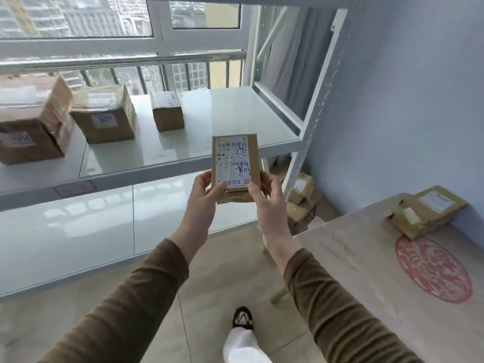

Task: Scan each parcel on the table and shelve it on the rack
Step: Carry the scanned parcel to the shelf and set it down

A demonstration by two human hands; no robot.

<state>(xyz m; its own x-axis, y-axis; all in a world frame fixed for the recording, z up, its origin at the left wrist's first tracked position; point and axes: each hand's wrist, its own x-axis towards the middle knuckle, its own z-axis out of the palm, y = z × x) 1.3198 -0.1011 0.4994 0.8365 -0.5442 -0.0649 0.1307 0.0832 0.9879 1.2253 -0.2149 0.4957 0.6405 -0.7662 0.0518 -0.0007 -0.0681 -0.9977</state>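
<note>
Both hands up in front of the rack, holding 1 small flat parcel in the air, label side facing the camera. Left hand fingers closed on the parcel's lower left edge, thumb on the label. Right hand fingers wrapped on the lower right edge, thumb on the front. Parcel sits in the air just off the front edge of the white shelf, toward its right end, not touching it. Label has barcodes and handwritten black marks.

On that shelf: 3 cardboard boxes, large box at the left end, medium box beside it, small box near the middle, back half.

Table at right: 1 flat parcel stack at its far edge, red round print nearer. More boxes on the floor below the rack's right post.
</note>
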